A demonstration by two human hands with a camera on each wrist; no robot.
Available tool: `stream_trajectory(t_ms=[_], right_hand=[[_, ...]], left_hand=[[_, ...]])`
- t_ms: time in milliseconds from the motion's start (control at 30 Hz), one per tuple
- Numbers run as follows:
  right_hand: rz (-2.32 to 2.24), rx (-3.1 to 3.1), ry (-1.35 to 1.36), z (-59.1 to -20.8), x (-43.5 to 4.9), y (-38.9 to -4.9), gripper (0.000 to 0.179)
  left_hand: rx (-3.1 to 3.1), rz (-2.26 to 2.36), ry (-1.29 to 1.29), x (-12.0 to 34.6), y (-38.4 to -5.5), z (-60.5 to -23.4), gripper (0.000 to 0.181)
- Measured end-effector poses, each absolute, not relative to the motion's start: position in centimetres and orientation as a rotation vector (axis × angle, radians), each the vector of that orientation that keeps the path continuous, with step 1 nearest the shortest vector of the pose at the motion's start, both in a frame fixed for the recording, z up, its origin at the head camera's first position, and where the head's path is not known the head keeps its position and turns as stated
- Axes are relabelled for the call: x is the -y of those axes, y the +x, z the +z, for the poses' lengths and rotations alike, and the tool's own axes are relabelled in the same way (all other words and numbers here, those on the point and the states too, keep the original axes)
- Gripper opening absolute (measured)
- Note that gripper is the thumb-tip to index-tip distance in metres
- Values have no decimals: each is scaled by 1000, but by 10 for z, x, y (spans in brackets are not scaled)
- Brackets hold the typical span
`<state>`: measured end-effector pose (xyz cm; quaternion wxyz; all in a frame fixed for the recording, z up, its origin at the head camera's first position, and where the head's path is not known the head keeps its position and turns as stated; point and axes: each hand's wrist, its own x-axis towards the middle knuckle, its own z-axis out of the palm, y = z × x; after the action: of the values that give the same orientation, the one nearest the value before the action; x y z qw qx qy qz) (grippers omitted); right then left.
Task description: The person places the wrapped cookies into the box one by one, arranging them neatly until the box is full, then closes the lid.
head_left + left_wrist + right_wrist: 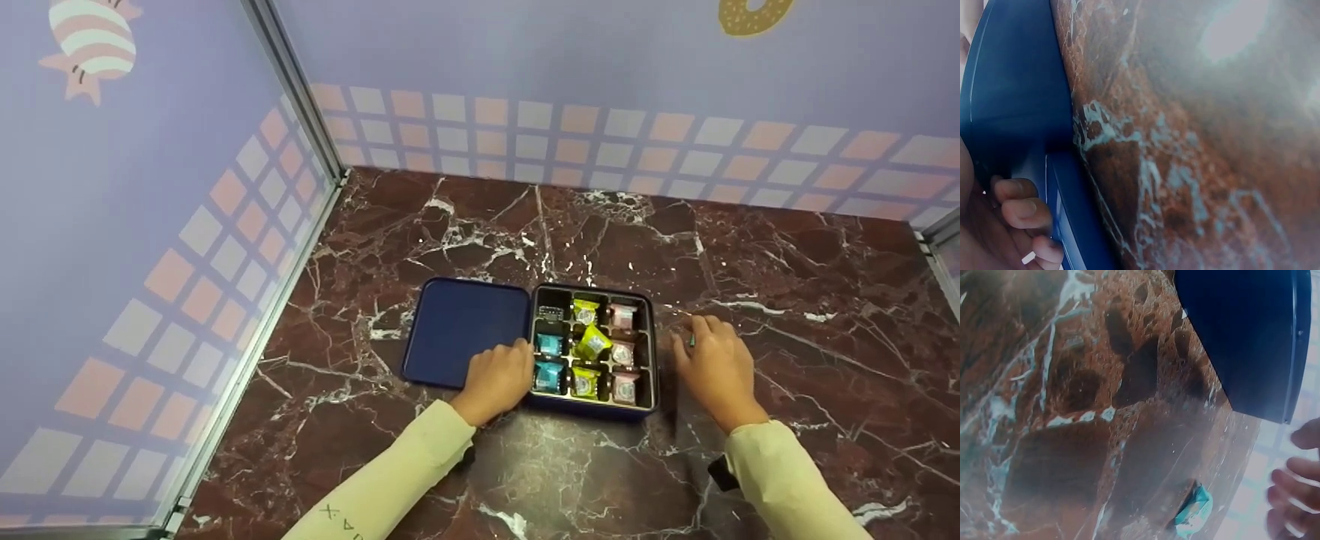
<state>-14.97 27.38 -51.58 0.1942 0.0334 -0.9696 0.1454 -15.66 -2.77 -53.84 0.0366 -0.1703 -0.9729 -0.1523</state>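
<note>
A dark blue tin box (592, 412), divided into compartments, stands open on the marble-patterned surface. Its compartments hold teal candies (550, 376) on the left, yellow-green candies (592, 342) in the middle and pink ones (623, 315) on the right. The back-left compartment shows its dark bottom. My left hand (499, 379) grips the box's left wall, fingers curled beside the hinged lid (465, 326). To the right of the box, my right hand (716, 367) hovers with loosely bent fingers near a wrapped teal candy (1195, 514) on the surface. In the right wrist view its fingers (1296, 495) are apart from that candy.
Purple panels (600, 60) with pink and white squares rise behind and on the left of the brown-red marble surface (465, 240). A metal corner post (296, 90) joins them. The lid lies flat, folded out to the left of the box.
</note>
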Motion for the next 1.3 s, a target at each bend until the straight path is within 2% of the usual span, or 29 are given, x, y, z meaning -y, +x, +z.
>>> stream_trajectory(t_ms=[167,567,1300], right_hand=[[375,2877,6,-518,-280,-147,40],[383,3127,-97,-524,-292,-146,56],[483,2957,24,-526,-296,-133,34]], left_hand=[[2969,-464,-525,29,-156,-540,37],[2950,-458,-523,27,-155,-539,37],[2952,-458,-534,28,-156,-538,37]])
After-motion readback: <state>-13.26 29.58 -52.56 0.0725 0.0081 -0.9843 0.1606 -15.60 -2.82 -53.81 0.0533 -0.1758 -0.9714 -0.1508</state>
